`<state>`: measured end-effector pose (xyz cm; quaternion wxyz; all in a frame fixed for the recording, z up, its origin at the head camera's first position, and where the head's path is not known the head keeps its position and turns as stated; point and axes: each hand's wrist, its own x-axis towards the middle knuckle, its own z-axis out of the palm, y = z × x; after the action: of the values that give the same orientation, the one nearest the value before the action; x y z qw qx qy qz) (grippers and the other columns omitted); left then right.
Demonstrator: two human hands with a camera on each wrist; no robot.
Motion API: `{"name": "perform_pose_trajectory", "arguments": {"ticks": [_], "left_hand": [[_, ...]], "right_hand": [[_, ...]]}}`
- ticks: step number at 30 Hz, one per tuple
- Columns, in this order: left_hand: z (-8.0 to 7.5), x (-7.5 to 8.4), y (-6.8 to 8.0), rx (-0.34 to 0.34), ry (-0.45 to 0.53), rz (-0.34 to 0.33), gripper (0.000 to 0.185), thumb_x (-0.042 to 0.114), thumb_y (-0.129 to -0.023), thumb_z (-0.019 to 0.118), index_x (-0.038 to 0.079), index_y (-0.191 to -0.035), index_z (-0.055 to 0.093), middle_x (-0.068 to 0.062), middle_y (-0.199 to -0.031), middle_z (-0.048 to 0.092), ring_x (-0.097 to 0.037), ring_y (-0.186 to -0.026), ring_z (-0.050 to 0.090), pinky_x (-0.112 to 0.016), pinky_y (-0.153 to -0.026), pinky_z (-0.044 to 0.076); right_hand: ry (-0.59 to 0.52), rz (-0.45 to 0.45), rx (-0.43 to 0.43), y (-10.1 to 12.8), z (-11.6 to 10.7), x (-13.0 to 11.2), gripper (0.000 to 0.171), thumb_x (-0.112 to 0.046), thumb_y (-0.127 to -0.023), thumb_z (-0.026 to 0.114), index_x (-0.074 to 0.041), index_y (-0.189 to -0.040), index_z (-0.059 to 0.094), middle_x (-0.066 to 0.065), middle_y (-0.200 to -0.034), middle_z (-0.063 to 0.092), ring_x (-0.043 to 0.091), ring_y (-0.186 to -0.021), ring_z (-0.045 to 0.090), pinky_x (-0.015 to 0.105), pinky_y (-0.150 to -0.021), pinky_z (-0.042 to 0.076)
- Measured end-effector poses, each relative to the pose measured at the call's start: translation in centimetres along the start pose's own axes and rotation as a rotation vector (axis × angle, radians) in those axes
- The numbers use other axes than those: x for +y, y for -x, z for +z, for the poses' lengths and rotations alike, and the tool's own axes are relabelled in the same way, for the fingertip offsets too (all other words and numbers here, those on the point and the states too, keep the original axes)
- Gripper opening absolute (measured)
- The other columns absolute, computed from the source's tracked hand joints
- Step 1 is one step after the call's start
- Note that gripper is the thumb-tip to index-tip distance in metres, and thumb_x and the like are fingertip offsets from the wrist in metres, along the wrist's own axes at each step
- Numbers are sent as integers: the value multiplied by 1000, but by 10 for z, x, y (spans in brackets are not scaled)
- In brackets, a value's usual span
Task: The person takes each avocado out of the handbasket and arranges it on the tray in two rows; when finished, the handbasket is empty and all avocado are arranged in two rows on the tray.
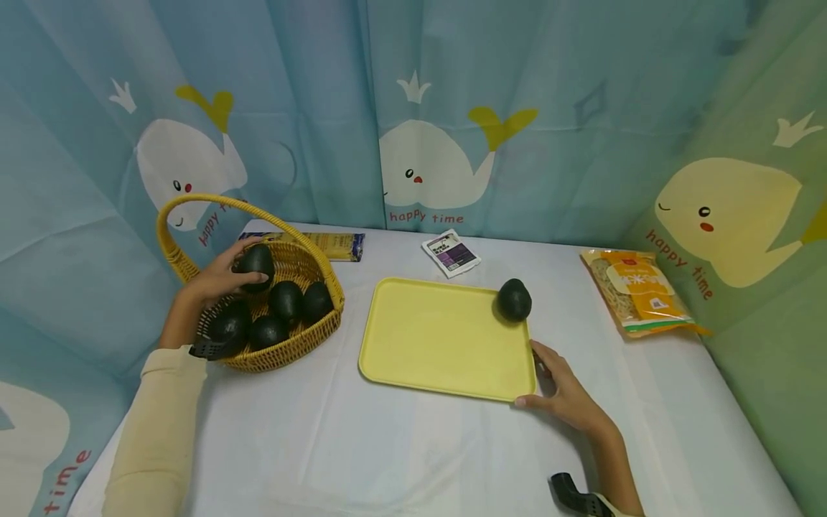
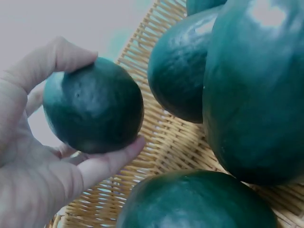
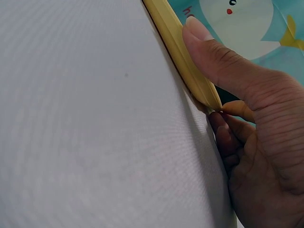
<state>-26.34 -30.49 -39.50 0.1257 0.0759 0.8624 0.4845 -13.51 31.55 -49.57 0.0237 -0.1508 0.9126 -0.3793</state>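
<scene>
My left hand (image 1: 216, 281) grips a dark green avocado (image 1: 259, 264) over the back of the yellow wicker basket (image 1: 293, 350). In the left wrist view, thumb and fingers curl round that avocado (image 2: 95, 109), above the woven basket wall. Several more avocados (image 1: 286, 300) lie in the basket below it. At the near right corner of the yellow tray (image 1: 446, 337), my right hand (image 1: 568, 398) holds the rim. Its thumb (image 3: 218, 54) lies along the edge in the right wrist view, with fingers curled at the corner. One avocado (image 1: 514, 300) rests at the tray's far right corner.
Behind the basket lies a yellow-and-blue packet (image 1: 342, 246). A small white and purple packet (image 1: 451, 253) is beyond the tray. To the far right sits an orange food bag (image 1: 642, 291). Blue curtains with whales (image 1: 439, 165) surround the white-covered table (image 1: 336, 445).
</scene>
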Motion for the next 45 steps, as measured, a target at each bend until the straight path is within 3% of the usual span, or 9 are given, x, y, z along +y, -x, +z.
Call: {"name": "perform_pose_trajectory", "arguments": {"ticks": [5,11,15,20,24,31,35,39,45], "left_hand": [[5,4,5,31,47,23,80,23,-94,66,26,-155,14,-28,-149,19,-35,-116,51,-48,-82,52],[10,9,12,41,190,7,75,20,-96,64,28,-150,13,-19,-145,22,-9,-100,57,-41,-82,54],[14,12,20,24,261,0,83,14,-95,63,27,-152,4,-17,-145,23,-8,-104,57,-39,-86,54],[20,18,32,9,275,20,88,11,-94,64,31,-151,0,-19,-151,9,-12,-109,52,-36,-92,49],[28,26,40,-15,283,92,88,5,-93,65,34,-149,4,-22,-151,15,-10,-109,56,-30,-90,50],[43,39,59,-160,287,222,94,-7,-86,67,28,-148,5,-13,-148,15,-8,-110,58,-28,-86,55],[50,46,70,-323,284,317,95,-10,-83,68,22,-148,7,-16,-138,30,-15,-109,62,-35,-84,57],[62,53,75,-463,255,384,95,-9,-81,71,13,-148,9,-18,-137,29,-20,-110,60,-37,-84,57],[84,67,73,-459,117,357,96,5,-78,80,16,-148,15,-21,-140,30,-31,-111,57,-35,-85,55]], "right_hand": [[-6,5,3,0,0,0,106,-31,-71,88,-5,-154,25,20,-154,32,37,-135,35,8,-95,31],[-8,7,-1,1,1,0,107,-31,-71,88,-7,-154,25,19,-154,32,36,-135,34,7,-94,30],[-4,9,-6,1,1,0,107,-32,-72,88,-8,-155,25,18,-155,32,37,-136,34,7,-95,30],[0,13,-9,1,0,-1,106,-33,-72,87,-10,-155,25,18,-155,32,37,-136,34,9,-96,31],[-4,21,-10,1,-1,-1,107,-33,-71,88,-10,-155,25,18,-155,31,37,-136,33,8,-96,30],[-13,6,-10,0,0,0,107,-31,-72,87,-7,-155,24,20,-155,30,38,-137,32,7,-96,29],[-16,1,-6,0,-1,-1,107,-31,-72,88,-6,-154,25,20,-155,31,38,-136,33,5,-95,28],[-15,8,-7,-1,-1,-1,107,-32,-72,88,-5,-154,25,20,-155,30,39,-137,32,3,-95,26],[-14,3,-9,-1,0,0,107,-32,-72,87,-6,-154,24,20,-155,30,39,-137,31,4,-96,26]]}}
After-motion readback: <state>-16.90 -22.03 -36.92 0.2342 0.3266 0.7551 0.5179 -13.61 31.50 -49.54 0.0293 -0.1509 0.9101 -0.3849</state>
